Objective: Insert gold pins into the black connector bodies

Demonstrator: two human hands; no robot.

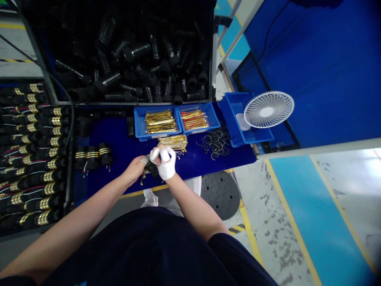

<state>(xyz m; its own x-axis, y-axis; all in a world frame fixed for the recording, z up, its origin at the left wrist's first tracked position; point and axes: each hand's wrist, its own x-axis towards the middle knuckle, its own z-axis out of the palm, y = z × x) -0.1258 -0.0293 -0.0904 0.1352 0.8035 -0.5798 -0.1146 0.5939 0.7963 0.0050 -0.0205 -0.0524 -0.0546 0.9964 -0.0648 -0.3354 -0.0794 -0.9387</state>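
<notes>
My left hand [142, 162], partly gloved in white, is closed around a small black cylindrical part [152, 169] at the front edge of the blue table. A gold-coloured strip [142, 178] hangs down from beneath that part. My right hand [166, 163], also in a white glove, meets the left one over the part. Its fingers are pinched together, and whatever is between them is hidden. Just beyond my hands lies a loose bundle of gold-coloured strips with pale wires [175, 143].
Blue bins [157, 136] hold more gold strips, some with red wires. Black rings [216, 142] lie in a heap at right, near a white fan [268, 110]. Finished-looking black parts with gold bands [93, 157] stand at left beside a full tray [35, 227]. A large crate [143, 104] holds black threaded parts.
</notes>
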